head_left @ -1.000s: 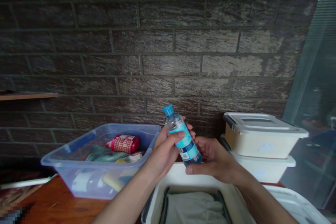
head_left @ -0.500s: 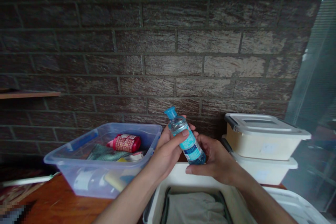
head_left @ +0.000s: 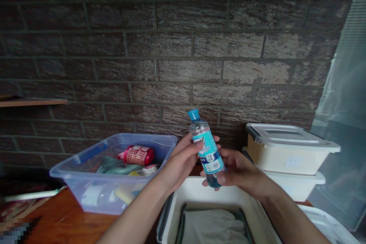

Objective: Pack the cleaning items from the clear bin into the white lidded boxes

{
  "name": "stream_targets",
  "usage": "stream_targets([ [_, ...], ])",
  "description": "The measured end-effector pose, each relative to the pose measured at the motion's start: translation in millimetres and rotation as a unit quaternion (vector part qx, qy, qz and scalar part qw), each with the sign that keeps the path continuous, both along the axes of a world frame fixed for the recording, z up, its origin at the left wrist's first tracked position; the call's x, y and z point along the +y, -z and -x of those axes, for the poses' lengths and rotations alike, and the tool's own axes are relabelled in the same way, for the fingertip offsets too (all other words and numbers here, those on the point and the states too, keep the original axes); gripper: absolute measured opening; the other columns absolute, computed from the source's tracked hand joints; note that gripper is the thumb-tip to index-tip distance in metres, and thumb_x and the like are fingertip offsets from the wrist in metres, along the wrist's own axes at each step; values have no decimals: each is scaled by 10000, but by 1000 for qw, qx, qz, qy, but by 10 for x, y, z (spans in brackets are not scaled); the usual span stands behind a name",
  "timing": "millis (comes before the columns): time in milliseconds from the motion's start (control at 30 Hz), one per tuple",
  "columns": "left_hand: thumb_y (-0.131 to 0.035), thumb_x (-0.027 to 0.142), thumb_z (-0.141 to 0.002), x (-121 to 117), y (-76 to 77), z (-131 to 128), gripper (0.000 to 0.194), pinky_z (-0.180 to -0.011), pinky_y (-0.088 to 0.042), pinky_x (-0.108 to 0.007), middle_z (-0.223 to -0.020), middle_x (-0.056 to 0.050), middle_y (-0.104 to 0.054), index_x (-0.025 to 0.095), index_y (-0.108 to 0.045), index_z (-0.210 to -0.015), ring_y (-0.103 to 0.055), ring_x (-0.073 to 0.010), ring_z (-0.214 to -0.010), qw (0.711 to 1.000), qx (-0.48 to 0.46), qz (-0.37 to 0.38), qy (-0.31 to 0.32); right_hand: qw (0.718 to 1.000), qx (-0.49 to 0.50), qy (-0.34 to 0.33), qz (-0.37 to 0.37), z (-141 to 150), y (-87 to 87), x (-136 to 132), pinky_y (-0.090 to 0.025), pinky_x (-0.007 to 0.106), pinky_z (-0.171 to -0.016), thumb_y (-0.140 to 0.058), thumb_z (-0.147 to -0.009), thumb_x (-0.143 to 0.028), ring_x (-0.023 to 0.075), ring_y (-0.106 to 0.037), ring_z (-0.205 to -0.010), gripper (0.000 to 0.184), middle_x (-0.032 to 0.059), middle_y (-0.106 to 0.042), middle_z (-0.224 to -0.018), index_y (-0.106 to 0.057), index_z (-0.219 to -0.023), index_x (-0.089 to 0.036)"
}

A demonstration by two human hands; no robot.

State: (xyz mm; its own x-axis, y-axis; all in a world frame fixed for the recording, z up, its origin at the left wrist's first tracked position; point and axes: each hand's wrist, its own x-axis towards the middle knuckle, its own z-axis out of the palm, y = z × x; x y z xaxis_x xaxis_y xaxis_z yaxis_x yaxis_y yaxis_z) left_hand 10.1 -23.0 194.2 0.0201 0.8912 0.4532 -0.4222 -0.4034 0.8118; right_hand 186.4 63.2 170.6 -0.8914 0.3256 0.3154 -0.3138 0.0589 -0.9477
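Note:
Both hands hold a clear plastic bottle point(head_left: 207, 148) with a blue cap and a light-blue label, its top leaning slightly left. My left hand point(head_left: 184, 156) is closed around its left side, thumb across the label. At the lower right, my right hand point(head_left: 237, 171) grips the bottle near its base, thumb in front. Below the bottle stands an open white bin point(head_left: 190, 192) with folded grey fabric point(head_left: 213, 227) inside. To the left is a translucent bluish bin point(head_left: 94, 179) holding a red bottle point(head_left: 139, 155), a grey-green cloth point(head_left: 111, 166) and other items.
Two lidded cream boxes point(head_left: 286, 156) are stacked at the right. A white lid point(head_left: 326, 221) lies in front of them. The bins stand on a brown wooden table point(head_left: 71, 223) against a dark brick wall point(head_left: 171, 68). A shelf edge point(head_left: 31, 103) juts in at left.
The bottle has turned, so more of its printed label faces me, and it stands more upright, slightly farther right. My right thumb has moved up onto the bottle's lower part.

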Motion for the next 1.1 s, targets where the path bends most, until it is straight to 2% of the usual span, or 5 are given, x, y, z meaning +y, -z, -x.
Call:
stream_targets([
  [167, -668, 301, -951, 32, 35, 8, 259, -947, -506, -372, -1262, -124, -706, 189, -653, -1184, -678, -254, -1089, 999, 31, 10, -43, 999, -6, -44, 18, -34, 16, 8, -565, 353, -800, -790, -855, -290, 287, -732, -1022, 479, 173, -719, -1229, -639, -1288, -149],
  [367, -723, 320, -916, 91, 74, -3, 288, -819, -513, -271, -1019, -56, -721, 182, -654, -1159, -668, -185, -940, 992, 80, 8, -99, 996, -42, 47, -57, 4, 41, 14, -491, 244, -759, -841, -817, -273, 144, -659, -865, 407, 79, -744, -1085, -705, -1173, -131],
  [533, -753, 324, -889, 109, 54, -21, 328, -726, -510, -250, -964, -48, -708, 183, -648, -1166, -649, -156, -801, 988, 114, -13, -105, 997, -43, 52, -50, 15, 46, 30, -496, 273, -817, -832, -826, -292, 178, -678, -944, 386, 74, -751, -1069, -717, -1162, -140],
  [833, -707, 397, -905, 50, 73, -21, 295, -396, -377, -194, -674, 20, -514, 159, -687, -1079, -416, -79, -466, 993, 97, 38, 57, 991, -16, -103, 84, -103, 16, 18, -532, 427, -966, -752, -867, -192, 276, -727, -1070, 386, 139, -748, -1188, -702, -1249, -165],
  [1100, -714, 309, -909, 30, 36, -49, 183, -600, -481, -241, -768, -15, -627, 150, -674, -990, -485, -73, -510, 995, 95, 5, 17, 998, -44, -44, -24, -92, 15, 88, -563, 357, -829, -770, -868, -302, 258, -734, -974, 401, 182, -718, -1206, -719, -1216, -109],
])
